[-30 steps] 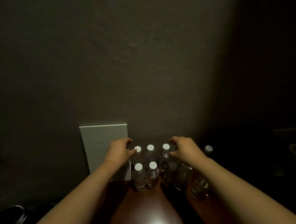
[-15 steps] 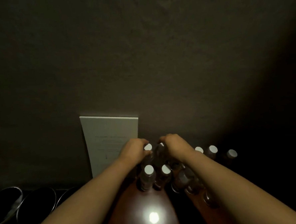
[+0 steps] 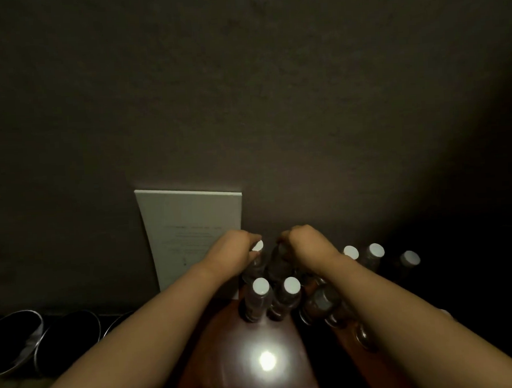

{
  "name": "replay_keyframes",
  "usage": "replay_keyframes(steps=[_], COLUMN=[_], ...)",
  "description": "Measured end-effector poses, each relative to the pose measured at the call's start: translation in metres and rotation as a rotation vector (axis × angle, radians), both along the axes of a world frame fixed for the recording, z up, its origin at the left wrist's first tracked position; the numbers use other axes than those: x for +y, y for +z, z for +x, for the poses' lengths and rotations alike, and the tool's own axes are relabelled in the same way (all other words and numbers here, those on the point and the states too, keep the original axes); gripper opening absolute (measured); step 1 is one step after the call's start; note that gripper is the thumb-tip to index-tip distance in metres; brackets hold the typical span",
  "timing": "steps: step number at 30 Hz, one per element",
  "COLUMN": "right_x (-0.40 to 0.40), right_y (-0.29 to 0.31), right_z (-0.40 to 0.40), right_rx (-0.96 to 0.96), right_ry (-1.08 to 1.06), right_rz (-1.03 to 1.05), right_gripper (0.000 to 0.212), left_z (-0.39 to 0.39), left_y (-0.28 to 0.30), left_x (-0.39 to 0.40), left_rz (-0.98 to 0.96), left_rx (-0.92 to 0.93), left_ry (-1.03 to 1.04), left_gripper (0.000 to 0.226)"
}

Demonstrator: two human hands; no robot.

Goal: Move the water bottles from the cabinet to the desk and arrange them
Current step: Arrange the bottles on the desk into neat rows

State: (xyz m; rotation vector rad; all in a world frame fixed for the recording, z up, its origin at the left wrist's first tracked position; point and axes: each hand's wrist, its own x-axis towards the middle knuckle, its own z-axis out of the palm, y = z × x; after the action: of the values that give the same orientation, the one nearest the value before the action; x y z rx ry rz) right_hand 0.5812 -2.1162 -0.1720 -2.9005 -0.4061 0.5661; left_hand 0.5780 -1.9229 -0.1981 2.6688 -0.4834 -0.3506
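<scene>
Your hands have closed in since a moment ago: left hand point(image 3: 232, 250) now pinches the white-capped water bottle point(image 3: 256, 258) at frame centre, and right hand point(image 3: 304, 243) curls its grip round the neck of the bottle beside it point(image 3: 278, 263). Looks like you're tightening the back row. More bottles stand lower centre and right on the glossy brown worktop point(image 3: 229, 360), dark wall and a white card point(image 3: 191, 227) behind.

White-capped clear water bottles point(image 3: 261, 298) stand upright, clustered on the brown desk point(image 3: 229, 360)
</scene>
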Motion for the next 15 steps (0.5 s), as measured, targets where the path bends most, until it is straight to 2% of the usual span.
replay_keyframes(steps=[7, 15], right_x=[0.0, -0.011], right_y=[-0.006, -0.002], right_z=[-0.003, -0.004], right_rx=[-0.044, -0.015], right_ry=[-0.031, 0.047], right_rz=[0.006, 0.037], right_gripper=[0.034, 0.049], left_z=[-0.003, -0.005], left_y=[0.004, -0.001], left_x=[-0.002, -0.006], left_rz=[0.02, 0.039], left_rx=[0.0, -0.021], left_ry=[-0.027, 0.029], left_gripper=[0.036, 0.049])
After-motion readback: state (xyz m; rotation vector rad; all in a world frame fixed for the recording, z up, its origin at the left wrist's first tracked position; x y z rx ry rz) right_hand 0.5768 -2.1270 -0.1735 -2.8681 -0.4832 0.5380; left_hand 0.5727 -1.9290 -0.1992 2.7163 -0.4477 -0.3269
